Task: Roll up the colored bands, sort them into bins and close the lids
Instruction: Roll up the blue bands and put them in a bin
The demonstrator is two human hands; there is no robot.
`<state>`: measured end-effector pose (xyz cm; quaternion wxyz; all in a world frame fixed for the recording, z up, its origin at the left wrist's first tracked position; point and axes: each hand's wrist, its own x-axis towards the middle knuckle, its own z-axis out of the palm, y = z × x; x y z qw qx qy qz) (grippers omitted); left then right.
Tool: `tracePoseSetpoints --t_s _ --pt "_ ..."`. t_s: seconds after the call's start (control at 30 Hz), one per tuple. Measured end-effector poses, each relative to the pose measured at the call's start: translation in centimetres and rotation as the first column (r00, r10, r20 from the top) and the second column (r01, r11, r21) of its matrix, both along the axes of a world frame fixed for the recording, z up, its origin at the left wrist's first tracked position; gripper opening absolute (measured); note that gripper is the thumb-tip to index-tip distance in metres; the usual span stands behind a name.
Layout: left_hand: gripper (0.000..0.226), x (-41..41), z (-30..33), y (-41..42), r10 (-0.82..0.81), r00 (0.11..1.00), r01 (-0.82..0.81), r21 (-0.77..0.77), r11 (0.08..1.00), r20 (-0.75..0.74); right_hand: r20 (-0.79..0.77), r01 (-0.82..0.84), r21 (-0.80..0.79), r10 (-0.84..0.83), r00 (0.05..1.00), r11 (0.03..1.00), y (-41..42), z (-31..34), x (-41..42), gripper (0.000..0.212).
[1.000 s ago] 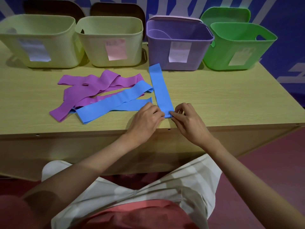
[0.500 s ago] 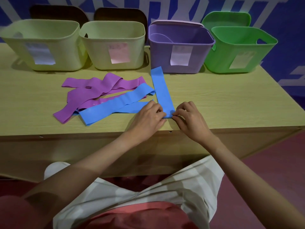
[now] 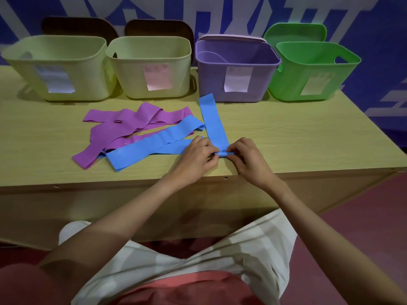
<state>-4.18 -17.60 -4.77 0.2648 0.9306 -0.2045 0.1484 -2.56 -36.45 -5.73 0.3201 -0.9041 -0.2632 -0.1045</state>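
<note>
No text legible. Paper labels are stuck on the fronts of all four bins: left yellow-green bin (image 3: 55,69), second yellow-green bin (image 3: 152,69), purple bin (image 3: 236,71), green bin (image 3: 312,73). Their markings are too blurred to read (faint print on a purple band (image 3: 123,130) likewise). Large white characters on the blue wall (image 3: 220,14) are cropped, unreadable.

Both forearms reached forward and converged near the table's front edge, bare to above the elbow. The left hand (image 3: 195,156) lay knuckles-up, fingers curled inward, its fingertips pinching the rolled near end of the blue band (image 3: 213,125). The right hand (image 3: 248,160) mirrored it — thumb and fingers bent around the same small roll from the other side. The two sets of fingertips sat very close, perhaps touching, though the view was too tight to tell. Both wrists were held roughly straight.
</note>
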Motion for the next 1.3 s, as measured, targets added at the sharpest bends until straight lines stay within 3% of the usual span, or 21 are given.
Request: tracePoseSetpoints --t_s 0.17,0.3,0.43,0.7,0.97,1.1,1.3 --pt "0.018 -0.4 2.0 0.0 0.066 0.998 -0.062 -0.191 0.98 0.012 -0.061 0.059 0.177 -0.049 0.997 0.982 1.4 2.1 -0.3 0.007" --pt "0.024 -0.7 4.5 0.0 0.082 0.995 -0.059 -0.336 0.94 0.054 -0.021 0.051 0.368 -0.047 0.999 0.928 2.4 4.8 -1.0 0.009" --pt "0.019 -1.1 6.8 0.1 0.072 0.992 -0.024 -0.409 0.912 0.103 0.035 0.037 0.441 -0.058 0.998 0.897 3.4 7.6 -1.6 0.014" --pt "0.021 -1.3 11.1 0.6 0.168 0.901 -0.01 -0.369 0.93 0.4 0.161 -0.008 0.586 -0.107 0.981 0.81 5.1 13.3 -2.6 0.013" --pt "0.035 0.0 14.2 1.7 0.15 0.742 -0.025 -0.196 0.98 0.653 0.036 -0.049 0.744 0.033 0.999 0.666 6.2 16.5 -2.7 0.018" --pt "0.04 0.7 13.8 2.6 0.124 0.722 -0.048 -0.129 0.99 0.681 0.01 -0.038 0.726 0.045 0.999 0.687 7.0 16.3 -2.5 0.018" --pt "0.038 0.3 13.2 4.0 0.168 0.795 -0.076 -0.179 0.981 0.583 0.076 -0.108 0.621 0.078 0.994 0.777 7.7 15.4 -2.6 0.008"
